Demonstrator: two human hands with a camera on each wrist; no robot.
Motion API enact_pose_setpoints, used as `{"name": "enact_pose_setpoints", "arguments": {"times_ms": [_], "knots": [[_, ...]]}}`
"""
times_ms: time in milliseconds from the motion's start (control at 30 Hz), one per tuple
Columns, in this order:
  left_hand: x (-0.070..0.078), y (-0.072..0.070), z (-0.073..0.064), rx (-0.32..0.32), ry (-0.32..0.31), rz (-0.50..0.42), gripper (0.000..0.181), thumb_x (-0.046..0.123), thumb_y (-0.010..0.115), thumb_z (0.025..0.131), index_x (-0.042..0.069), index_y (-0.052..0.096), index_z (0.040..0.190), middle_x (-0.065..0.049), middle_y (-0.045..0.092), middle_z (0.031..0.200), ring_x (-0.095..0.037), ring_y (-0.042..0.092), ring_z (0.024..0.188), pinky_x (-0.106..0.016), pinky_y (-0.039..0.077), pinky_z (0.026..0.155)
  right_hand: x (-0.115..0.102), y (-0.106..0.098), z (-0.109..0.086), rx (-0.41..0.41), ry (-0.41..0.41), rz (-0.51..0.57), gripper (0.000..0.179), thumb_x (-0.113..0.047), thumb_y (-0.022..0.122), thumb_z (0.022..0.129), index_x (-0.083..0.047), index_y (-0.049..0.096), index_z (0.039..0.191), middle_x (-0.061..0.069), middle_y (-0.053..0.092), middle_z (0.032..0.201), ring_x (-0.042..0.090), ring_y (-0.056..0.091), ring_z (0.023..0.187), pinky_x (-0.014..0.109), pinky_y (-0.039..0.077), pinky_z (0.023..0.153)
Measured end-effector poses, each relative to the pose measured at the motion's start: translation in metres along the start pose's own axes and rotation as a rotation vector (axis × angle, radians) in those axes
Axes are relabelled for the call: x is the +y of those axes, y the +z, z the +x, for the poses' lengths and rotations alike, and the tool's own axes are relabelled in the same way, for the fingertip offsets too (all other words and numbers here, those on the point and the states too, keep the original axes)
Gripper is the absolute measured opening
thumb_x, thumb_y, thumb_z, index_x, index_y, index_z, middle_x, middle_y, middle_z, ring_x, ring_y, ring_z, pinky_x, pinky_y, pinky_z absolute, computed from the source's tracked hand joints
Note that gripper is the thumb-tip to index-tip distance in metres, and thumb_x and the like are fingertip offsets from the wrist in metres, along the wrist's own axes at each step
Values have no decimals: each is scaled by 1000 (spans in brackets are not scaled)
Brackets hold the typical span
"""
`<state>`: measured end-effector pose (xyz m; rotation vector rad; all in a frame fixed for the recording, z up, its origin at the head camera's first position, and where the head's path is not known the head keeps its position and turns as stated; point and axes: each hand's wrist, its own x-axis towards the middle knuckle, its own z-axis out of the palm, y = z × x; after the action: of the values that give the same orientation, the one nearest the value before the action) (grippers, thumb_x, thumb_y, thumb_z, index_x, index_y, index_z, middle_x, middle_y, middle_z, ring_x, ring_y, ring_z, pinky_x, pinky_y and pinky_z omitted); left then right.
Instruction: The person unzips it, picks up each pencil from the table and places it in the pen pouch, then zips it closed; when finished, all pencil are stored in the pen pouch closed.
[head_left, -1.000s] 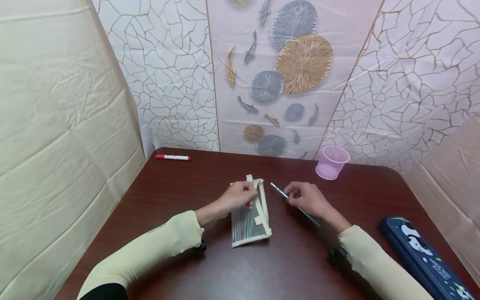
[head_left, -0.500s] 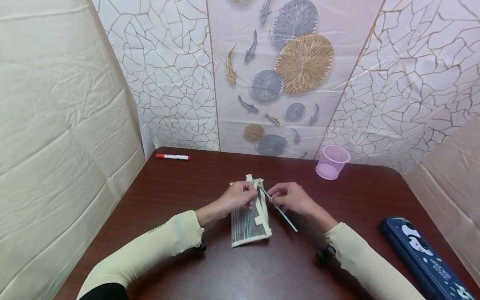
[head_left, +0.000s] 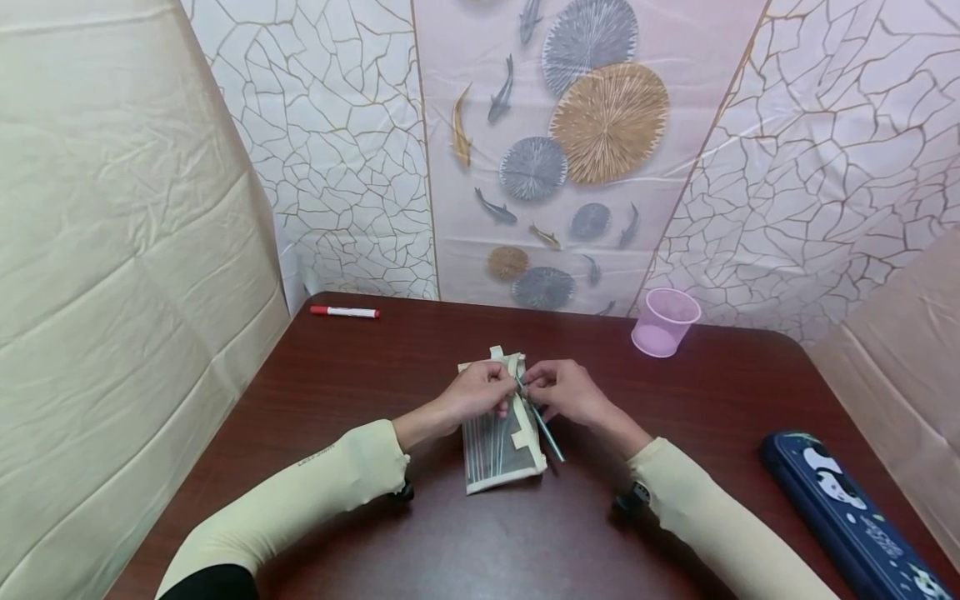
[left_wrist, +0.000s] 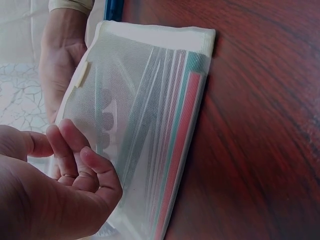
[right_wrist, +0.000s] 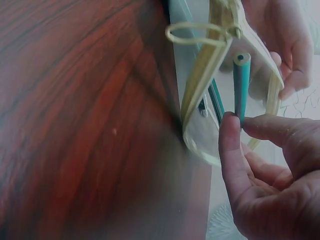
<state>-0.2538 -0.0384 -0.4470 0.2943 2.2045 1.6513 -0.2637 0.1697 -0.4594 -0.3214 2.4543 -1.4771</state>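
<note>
A see-through mesh pencil pouch (head_left: 491,457) with cream trim lies on the table, its mouth spread open in the right wrist view. My left hand (head_left: 477,390) pinches the edge of that mouth. Between thumb and fingers, my right hand (head_left: 572,395) holds a green pencil (right_wrist: 241,82) at the opening. One end of the pencil is at the mouth; the other slants out toward me over the pouch's side. Through the mesh in the left wrist view show a red strip (left_wrist: 184,115) and several long thin items. How deep the pencil's tip reaches is hidden.
A red-and-white marker (head_left: 345,312) lies at the table's back left. Toward the back right stands a pink cup (head_left: 664,323). A dark blue pencil case (head_left: 851,508) with a panda print lies at the right edge. Patterned cloth hangs behind the table.
My right hand has moved left with the pencil, from beside the pouch to its mouth. The left hand has stayed in place on the pouch's edge.
</note>
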Motion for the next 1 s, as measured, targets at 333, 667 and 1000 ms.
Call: {"name": "enact_pose_setpoints", "arguments": {"times_ms": [333, 667, 1000], "knots": [[-2, 0, 3, 6, -8, 5, 15, 19, 59, 98, 9, 66, 90, 0, 63, 70, -11, 67, 66, -26, 57, 65, -1, 6, 1, -4, 24, 35, 28, -3, 64, 95, 2, 71, 121, 16, 76, 99, 16, 72, 72, 47, 65, 65], [-3, -2, 4, 9, -12, 17, 14, 19, 57, 97, 10, 68, 93, 1, 64, 70, -11, 67, 66, -28, 57, 67, -8, -2, -11, 2, 62, 28, 31, -3, 64, 93, 7, 69, 122, 22, 76, 102, 14, 69, 73, 45, 65, 65], [-4, -1, 5, 3, -10, -1, 14, 18, 56, 96, 10, 66, 91, 0, 64, 70, -11, 68, 67, -26, 57, 66, -7, -6, -12, 135, 20, 194, 34, -1, 61, 98, 11, 59, 130, 28, 68, 108, 25, 74, 82, 45, 66, 67]]}}
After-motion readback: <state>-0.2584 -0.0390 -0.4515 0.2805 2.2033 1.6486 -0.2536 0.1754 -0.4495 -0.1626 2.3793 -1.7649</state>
